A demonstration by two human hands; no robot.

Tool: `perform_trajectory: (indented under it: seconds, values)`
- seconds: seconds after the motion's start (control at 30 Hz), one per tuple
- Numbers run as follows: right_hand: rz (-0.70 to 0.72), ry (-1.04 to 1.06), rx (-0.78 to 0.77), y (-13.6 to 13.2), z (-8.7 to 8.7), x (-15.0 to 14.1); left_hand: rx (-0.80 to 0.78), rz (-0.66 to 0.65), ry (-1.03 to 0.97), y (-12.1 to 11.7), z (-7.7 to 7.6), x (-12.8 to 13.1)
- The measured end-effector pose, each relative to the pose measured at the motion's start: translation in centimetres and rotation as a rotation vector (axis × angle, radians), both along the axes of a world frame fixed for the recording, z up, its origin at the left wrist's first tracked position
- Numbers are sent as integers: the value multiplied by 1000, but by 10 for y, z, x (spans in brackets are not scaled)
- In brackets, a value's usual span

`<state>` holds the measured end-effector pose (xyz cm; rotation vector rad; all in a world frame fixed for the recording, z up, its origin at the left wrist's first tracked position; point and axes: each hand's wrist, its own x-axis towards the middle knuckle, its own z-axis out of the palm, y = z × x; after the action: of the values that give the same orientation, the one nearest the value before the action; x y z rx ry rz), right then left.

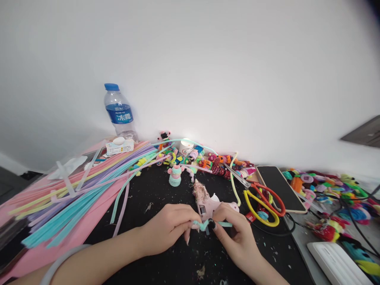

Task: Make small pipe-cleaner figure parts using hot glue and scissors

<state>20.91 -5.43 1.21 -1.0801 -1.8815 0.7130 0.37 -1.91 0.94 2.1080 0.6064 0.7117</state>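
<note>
Between my two hands a short mint-green pipe cleaner (203, 226) is bent into a zigzag. My left hand (170, 229) pinches one end of it between thumb and fingers. The other side is pinched by my right hand (236, 231), and a straight tail sticks out past those fingers. Just behind the hands lies a pink hot glue gun (210, 205), its nozzle crusted with brown residue and its handle partly hidden by my right hand. A small mint and pink pipe-cleaner figure (175, 176) with round ears stands beyond my left hand.
Bundles of coloured pipe cleaners (89, 198) cover the left. Behind them stands a water bottle (120, 111). Scissors (263, 198) with red and yellow handles lie right, near a phone (280, 188). Finished fuzzy pieces (326, 190) heap up along the wall. A white power strip (338, 263) sits front right.
</note>
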Motion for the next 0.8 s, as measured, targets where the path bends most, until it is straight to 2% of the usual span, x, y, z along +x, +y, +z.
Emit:
perform_trajectory:
  seconds: [0.37, 0.5, 0.63, 0.7, 0.8]
  values:
    - [43, -66, 24, 1, 6, -5, -59, -37, -13, -3, -1, 0]
    - [-15, -58, 83, -1, 1, -2, -240, 24, -41, -2, 2, 2]
    - [-68, -88, 240, -4, 0, 0, -386, 85, -70, -2, 2, 3]
    - [-77, -121, 323, -5, 1, 0, -485, 79, -84, -2, 0, 4]
    - [-64, -153, 405, -6, 2, 0, -660, 3, -78, -3, -4, 6]
